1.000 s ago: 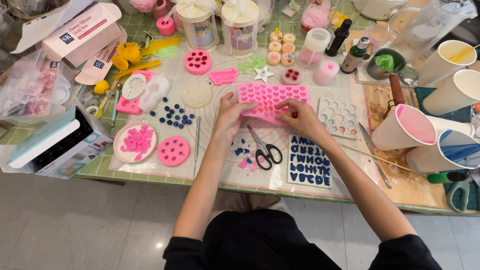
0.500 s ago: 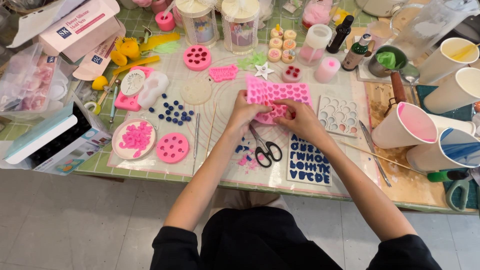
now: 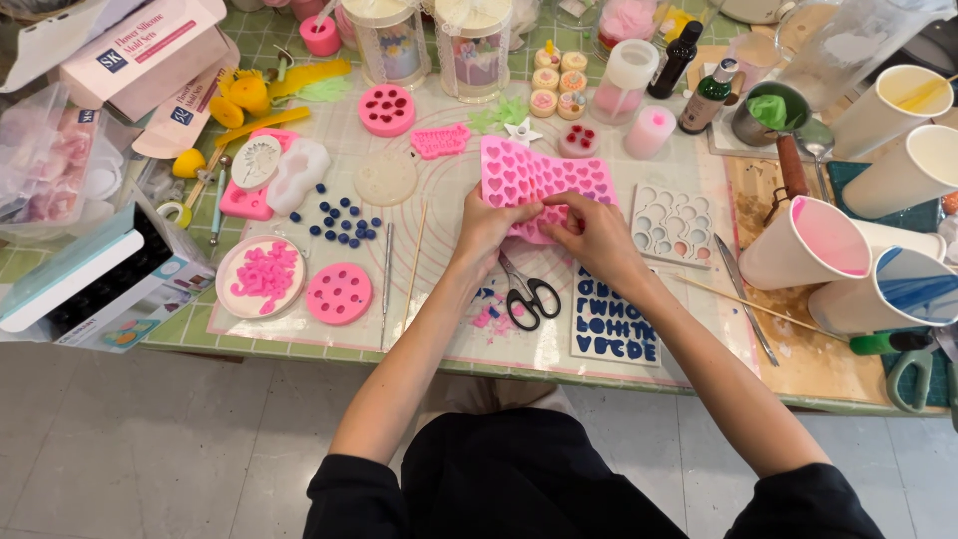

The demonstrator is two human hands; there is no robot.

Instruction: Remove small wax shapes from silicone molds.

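Since a moment ago the pink heart mould (image 3: 544,182) has lifted at its near edge, bent upward by both hands. Left hand (image 3: 491,218) and right hand (image 3: 591,232) each hold that edge in a pinching grip, near the middle of the tabletop (image 3: 299,334). Black scissors (image 3: 527,295) lie just below, towards the near edge

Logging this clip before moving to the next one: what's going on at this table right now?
A person sits at a crowded craft table, gripping the near edge of a pink heart-cavity silicone mould with both the left hand and the right hand. The near edge is bent upward off the mat. Black-handled scissors lie just below the hands, a blue letter mould is to their right, and a plate of pink pieces sits to the left.
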